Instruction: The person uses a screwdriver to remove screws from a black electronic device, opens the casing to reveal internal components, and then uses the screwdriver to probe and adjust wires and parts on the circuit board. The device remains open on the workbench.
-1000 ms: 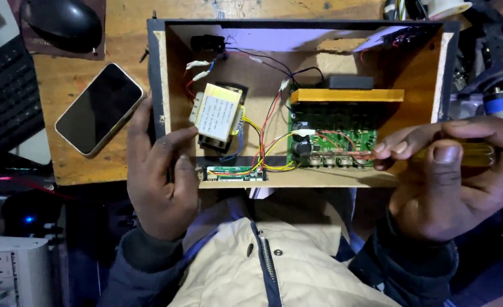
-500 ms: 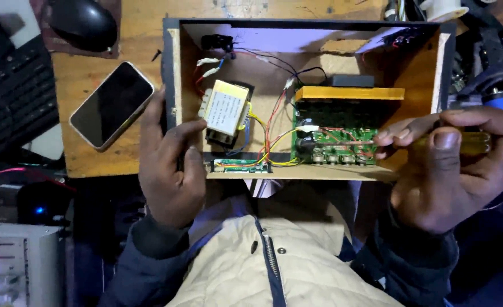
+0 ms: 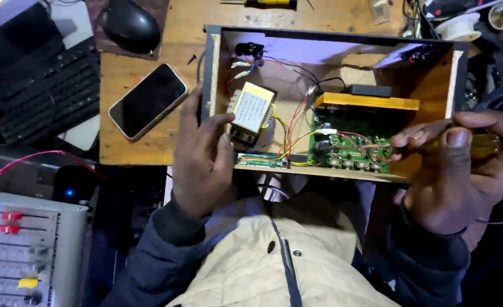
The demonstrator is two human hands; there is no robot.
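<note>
Just transformer [image 3: 251,111] beside left hand [image 3: 203,162]

screwdriver [image 3: 479,145] tip behind fingers

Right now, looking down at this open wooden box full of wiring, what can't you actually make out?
All from the head view:
- Tool tip: the right hand hides most of the yellow-handled tool, so where it meets the green circuit board is unclear.
- Box's left wall: the left hand covers part of the wooden box.
- Transformer label: too small.
- Mixer panel: cut off by the left and bottom edges.
</note>
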